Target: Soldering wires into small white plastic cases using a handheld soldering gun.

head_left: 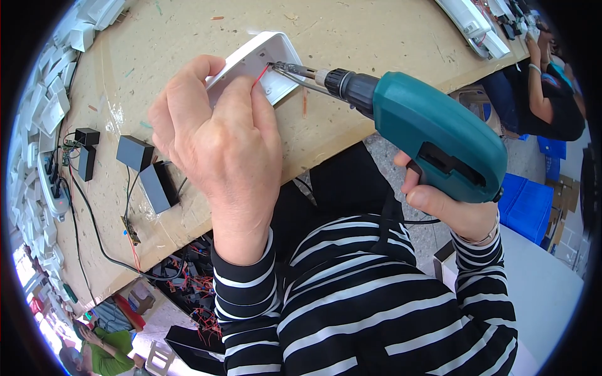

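My left hand [219,135] is closed on a shallow white plastic housing [283,51], tilted up off the table. A short red wire [261,74] runs from between my thumb and forefinger to the inside of that housing. My right hand [448,208] grips a teal soldering gun [433,119] by its handle, with a finger at the trigger. The gun's thin metal tip [279,65] reaches into the housing and meets the wire's far end there. My left fingers partly hide the housing's near side.
Black boxes [157,187] with cables and a small circuit board [130,230] lie left on the worn table [351,37]. White housings [53,103] pile along the left edge. Below the table is a bin of black parts with red wires [194,282]. Other people sit at right and lower left.
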`<action>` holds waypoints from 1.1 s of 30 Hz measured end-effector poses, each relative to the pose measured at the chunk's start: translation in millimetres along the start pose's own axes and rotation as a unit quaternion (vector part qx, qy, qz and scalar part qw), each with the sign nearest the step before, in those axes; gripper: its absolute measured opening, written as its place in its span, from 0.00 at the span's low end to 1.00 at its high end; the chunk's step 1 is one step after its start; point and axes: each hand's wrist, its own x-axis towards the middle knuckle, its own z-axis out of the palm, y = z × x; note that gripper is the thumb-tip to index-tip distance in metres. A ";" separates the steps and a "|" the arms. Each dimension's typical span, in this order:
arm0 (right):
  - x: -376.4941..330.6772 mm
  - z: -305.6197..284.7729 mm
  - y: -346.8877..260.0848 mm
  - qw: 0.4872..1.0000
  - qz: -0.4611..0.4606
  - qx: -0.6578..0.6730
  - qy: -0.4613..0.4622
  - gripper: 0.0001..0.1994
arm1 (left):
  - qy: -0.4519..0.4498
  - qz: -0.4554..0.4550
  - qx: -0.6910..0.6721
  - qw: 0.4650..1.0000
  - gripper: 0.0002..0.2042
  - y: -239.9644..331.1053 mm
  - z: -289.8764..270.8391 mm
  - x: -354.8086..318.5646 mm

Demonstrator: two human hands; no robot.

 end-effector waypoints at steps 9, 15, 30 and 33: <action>-2.0 -0.4 -3.5 1.000 0.009 -0.007 0.002 0.17 | 0.000 -0.002 0.007 1.000 0.04 1.4 -0.1 -0.6; -4.3 -2.3 -2.0 0.999 0.024 -0.021 0.001 0.17 | 0.000 -0.007 0.005 1.000 0.04 1.8 0.6 -0.8; -5.0 -0.2 1.7 0.999 0.018 0.031 0.005 0.20 | 0.022 0.004 -0.007 1.000 0.03 1.5 3.7 -0.9; -5.8 -0.6 1.6 0.999 0.018 0.027 0.005 0.21 | 0.018 0.003 -0.009 1.000 0.03 1.3 3.2 -0.9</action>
